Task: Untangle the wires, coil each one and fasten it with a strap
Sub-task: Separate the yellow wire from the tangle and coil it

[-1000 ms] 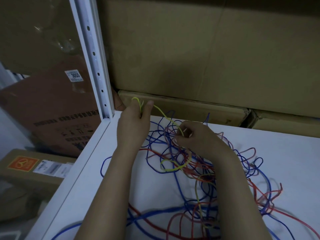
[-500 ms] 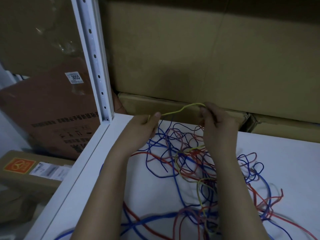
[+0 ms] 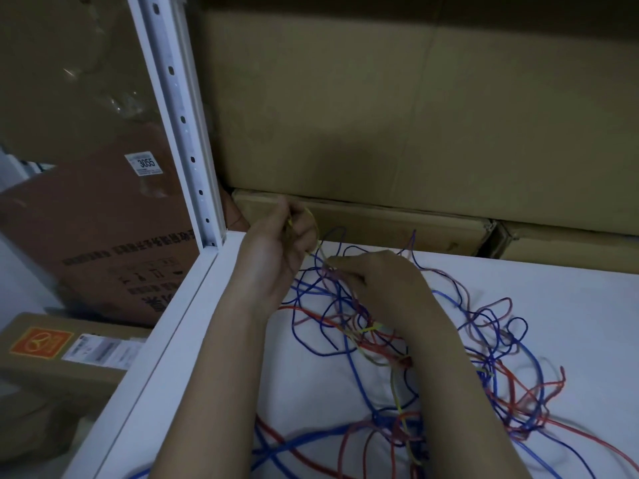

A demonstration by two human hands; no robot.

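Left hand [image 3: 276, 250] pinches the thin yellow wire [image 3: 397, 399]; right hand [image 3: 383, 288] fingers curl into tangled blue and red wires [image 3: 501, 375]; brown cardboard box [image 3: 103, 243] label reads "3055".

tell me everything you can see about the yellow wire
The yellow wire is thin, flexible and looks plastic-coated. Its upper end is gathered in small loops in the raised left hand, whose fingers curl round it. From there it runs down to the right hand, which reaches into the tangle; whether that hand grips it cannot be told. Beyond, it threads through the blue wires and red wires lying on the white table, still tangled, no strap on it.
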